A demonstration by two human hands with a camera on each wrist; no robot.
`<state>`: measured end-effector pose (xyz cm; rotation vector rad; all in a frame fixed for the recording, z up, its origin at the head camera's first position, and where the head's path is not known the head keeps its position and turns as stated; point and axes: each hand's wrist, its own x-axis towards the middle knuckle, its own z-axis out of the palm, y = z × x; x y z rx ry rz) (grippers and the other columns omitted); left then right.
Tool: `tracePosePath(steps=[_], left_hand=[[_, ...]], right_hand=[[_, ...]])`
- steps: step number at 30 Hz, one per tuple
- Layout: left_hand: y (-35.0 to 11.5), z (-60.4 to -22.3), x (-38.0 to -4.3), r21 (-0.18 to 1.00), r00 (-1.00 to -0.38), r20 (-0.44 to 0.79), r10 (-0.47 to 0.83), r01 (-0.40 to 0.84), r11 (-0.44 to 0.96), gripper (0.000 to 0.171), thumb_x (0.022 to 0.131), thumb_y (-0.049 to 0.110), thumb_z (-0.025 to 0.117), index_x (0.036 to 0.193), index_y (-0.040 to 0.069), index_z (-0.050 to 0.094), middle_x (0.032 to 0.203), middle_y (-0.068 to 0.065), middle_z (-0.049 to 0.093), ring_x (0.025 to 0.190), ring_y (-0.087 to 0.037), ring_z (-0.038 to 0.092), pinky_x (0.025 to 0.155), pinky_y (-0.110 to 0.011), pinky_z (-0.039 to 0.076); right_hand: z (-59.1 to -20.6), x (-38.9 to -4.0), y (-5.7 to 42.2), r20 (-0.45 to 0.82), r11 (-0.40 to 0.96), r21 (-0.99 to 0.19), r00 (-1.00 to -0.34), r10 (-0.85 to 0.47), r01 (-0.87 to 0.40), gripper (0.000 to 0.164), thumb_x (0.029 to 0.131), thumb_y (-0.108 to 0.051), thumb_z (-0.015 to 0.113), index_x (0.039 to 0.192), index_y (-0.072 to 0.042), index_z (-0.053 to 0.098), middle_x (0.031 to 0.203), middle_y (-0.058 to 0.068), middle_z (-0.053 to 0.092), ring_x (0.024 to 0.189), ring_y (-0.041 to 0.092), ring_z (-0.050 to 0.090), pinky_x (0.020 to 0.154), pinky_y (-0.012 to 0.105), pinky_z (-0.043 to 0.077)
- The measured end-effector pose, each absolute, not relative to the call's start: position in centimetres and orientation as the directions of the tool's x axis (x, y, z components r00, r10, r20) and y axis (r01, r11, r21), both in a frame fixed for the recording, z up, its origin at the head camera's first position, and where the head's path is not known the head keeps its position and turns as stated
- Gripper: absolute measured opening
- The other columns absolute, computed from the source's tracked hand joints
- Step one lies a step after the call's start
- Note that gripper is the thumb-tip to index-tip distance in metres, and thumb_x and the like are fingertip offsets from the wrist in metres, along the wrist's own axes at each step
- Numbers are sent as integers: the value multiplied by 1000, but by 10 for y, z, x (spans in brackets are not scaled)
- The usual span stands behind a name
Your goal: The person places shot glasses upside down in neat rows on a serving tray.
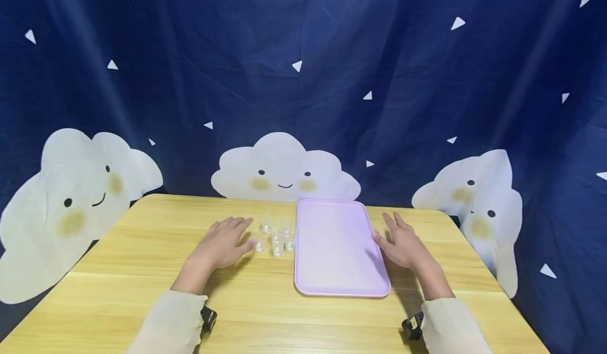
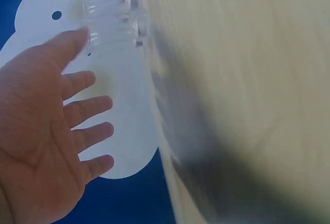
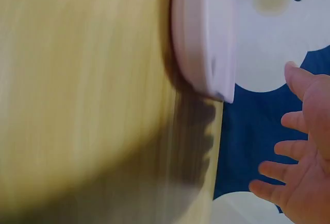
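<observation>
Several small clear glasses (image 1: 277, 246) stand in a cluster on the wooden table, just left of a pale purple tray (image 1: 339, 248). My left hand (image 1: 223, 243) hovers beside the glasses with its fingers extended; in the left wrist view the thumb of that hand (image 2: 41, 126) overlaps the glasses (image 2: 111, 13), and whether it touches them I cannot tell. On the tray's other side, my right hand (image 1: 403, 243) has spread fingers, its thumb by the right rim. In the right wrist view the right hand (image 3: 304, 147) holds nothing and appears apart from the tray (image 3: 206, 38).
The wooden table (image 1: 256, 312) ends at a back edge against a dark blue curtain (image 1: 332, 96) printed with smiling clouds and white triangles. A small black device (image 1: 207, 320) is on the left wrist, and another black device (image 1: 412, 326) is on the right.
</observation>
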<state>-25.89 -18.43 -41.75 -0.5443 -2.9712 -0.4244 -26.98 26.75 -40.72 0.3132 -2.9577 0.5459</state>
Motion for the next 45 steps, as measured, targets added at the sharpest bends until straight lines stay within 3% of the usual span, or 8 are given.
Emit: tracePosePath(steps=[6, 14, 18, 21, 25, 28, 36, 45], left_hand=[[-179, -423, -265, 319, -926, 124, 355, 376, 870, 63, 101, 41, 61, 149, 3, 50, 149, -25, 51, 140, -47, 42, 115, -66, 29], [-172, -428, -272, 422, -938, 87, 336, 340, 840, 61, 100, 38, 65, 148, 4, 51, 147, -21, 54, 136, -44, 48, 112, -69, 31], [-172, -427, -273, 507, -936, 99, 338, 340, 792, 49, 98, 29, 70, 137, 1, 59, 133, -18, 64, 121, -36, 62, 107, -60, 44], [-173, -428, -275, 561, -934, 98, 345, 338, 756, 38, 96, 23, 73, 126, 0, 65, 115, -11, 70, 102, -26, 67, 95, -48, 54], [-174, -429, -278, 604, -936, 91, 339, 323, 729, 28, 94, 19, 75, 116, 3, 68, 102, -4, 70, 92, -17, 66, 87, -43, 56], [-175, -430, -279, 637, -934, 96, 344, 324, 700, 24, 93, 18, 76, 111, 4, 68, 100, -3, 70, 90, -17, 66, 84, -40, 56], [-175, -432, -282, 692, -937, 100, 335, 307, 653, 22, 91, 17, 78, 106, 5, 68, 97, -2, 69, 87, -16, 66, 77, -36, 55], [-175, -429, -286, 701, -947, 117, 299, 292, 650, 25, 92, 21, 78, 109, 6, 70, 95, 0, 69, 88, -16, 64, 82, -39, 55]], right_hand=[[-414, -272, 265, 110, 881, -425, -978, -175, -206, 75, 104, -38, 55, 156, 9, 28, 158, 41, 20, 140, 66, 22, 113, 73, 24], [-421, -276, 262, 125, 837, -495, -972, -197, -233, 71, 103, -28, 60, 152, 14, 31, 153, 38, 35, 143, 55, 31, 117, 64, 26], [-425, -279, 260, 134, 827, -508, -970, -201, -241, 64, 101, -19, 61, 149, 15, 35, 150, 37, 41, 141, 53, 36, 116, 63, 29], [-429, -280, 258, 117, 823, -525, -976, -186, -219, 59, 100, -13, 62, 148, 14, 40, 144, 37, 48, 134, 52, 47, 112, 62, 37], [-434, -280, 256, 111, 812, -545, -978, -177, -209, 54, 97, -7, 64, 144, 13, 45, 127, 34, 61, 113, 45, 64, 101, 58, 49], [-437, -279, 255, 116, 806, -554, -977, -177, -211, 51, 95, -3, 64, 141, 13, 49, 118, 30, 67, 104, 39, 67, 96, 56, 52], [-437, -279, 258, 102, 796, -578, -984, -149, -181, 44, 92, 2, 64, 135, 11, 57, 115, 26, 70, 102, 35, 67, 95, 54, 54], [-446, -279, 263, 101, 771, -620, -989, -104, -145, 36, 92, 1, 66, 128, 7, 65, 111, 21, 72, 105, 36, 68, 96, 54, 53]])
